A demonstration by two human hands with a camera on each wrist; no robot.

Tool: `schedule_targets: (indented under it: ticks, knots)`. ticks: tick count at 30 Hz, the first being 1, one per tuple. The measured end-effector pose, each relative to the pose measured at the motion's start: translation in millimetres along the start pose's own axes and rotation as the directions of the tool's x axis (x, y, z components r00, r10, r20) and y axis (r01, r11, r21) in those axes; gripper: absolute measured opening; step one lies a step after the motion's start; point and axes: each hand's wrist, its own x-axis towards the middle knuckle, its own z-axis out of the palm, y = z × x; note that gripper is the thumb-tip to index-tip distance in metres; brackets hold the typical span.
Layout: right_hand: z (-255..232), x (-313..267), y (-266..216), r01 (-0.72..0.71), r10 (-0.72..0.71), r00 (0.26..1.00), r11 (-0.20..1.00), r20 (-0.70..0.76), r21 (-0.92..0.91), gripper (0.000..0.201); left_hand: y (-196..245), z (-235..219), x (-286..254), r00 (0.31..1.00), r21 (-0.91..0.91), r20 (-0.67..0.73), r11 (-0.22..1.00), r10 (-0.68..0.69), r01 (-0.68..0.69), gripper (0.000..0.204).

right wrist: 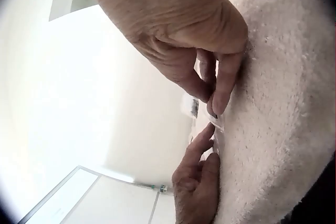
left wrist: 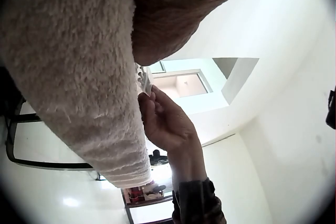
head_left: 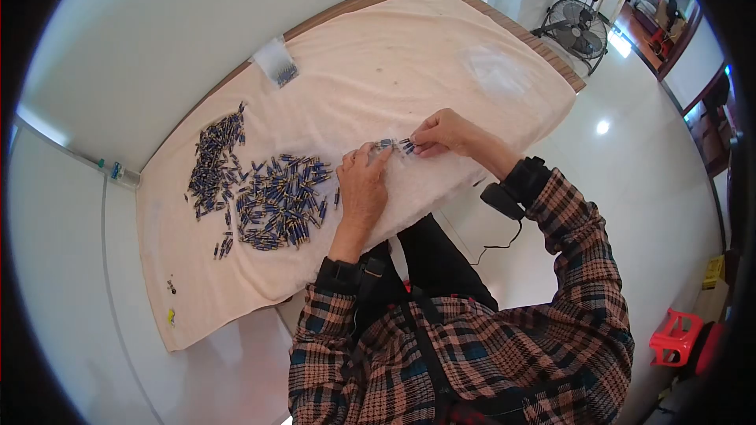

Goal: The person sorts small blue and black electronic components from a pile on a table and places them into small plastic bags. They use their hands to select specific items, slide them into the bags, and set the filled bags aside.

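Between the two hands lies a small clear plastic bag (head_left: 384,144) with blue pieces showing in it. My left hand (head_left: 362,187) rests on the cloth and holds the bag's near end between thumb and fingers. From the other side my right hand (head_left: 442,134) pinches a few small blue plugs (head_left: 408,146) with metal ends, right at the bag. In the right wrist view the fingertips of the right hand (right wrist: 184,35) almost meet those of the left hand (right wrist: 197,182). Left of the hands spreads a large pile of loose blue plugs (head_left: 285,201).
A second pile of plugs (head_left: 211,161) lies farther left. A filled clear bag (head_left: 277,63) sits by the wall, and thin clear plastic (head_left: 500,71) lies at far right. A cream cloth (head_left: 378,55) covers the table. A fan (head_left: 579,27) and a red stool (head_left: 676,337) stand beyond.
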Motion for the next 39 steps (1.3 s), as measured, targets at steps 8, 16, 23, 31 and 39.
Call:
schedule_targets:
  ticks: [8,16,23,31,39]
  knots:
    - [-0.6,-2.7,2.1,0.081,-0.074,0.997,0.968,0.038,-0.239,0.016,1.1,0.6,-1.5,1.000,0.012,-0.005,1.000,-0.013,0.013,0.038]
    - [10.9,8.8,-0.6,0.117,-0.128,0.991,0.950,-0.021,-0.288,0.015,1.7,-0.4,-2.0,1.000,0.010,0.011,1.000,-0.026,0.026,0.034]
    - [22.1,7.7,14.3,0.268,-0.310,0.943,0.924,-0.122,-0.274,0.011,0.9,-0.3,-0.7,0.998,-0.007,0.032,0.998,-0.057,0.058,0.031]
    - [28.3,3.0,19.8,0.332,-0.456,0.882,0.780,-0.119,-0.530,0.012,-2.4,2.6,-2.4,0.999,-0.013,0.024,0.999,-0.037,0.038,0.030]
    - [17.5,3.5,24.9,0.515,-0.633,0.770,0.545,0.078,-0.662,0.017,-3.1,3.1,-2.6,1.000,-0.015,0.019,1.000,-0.015,0.016,0.032]
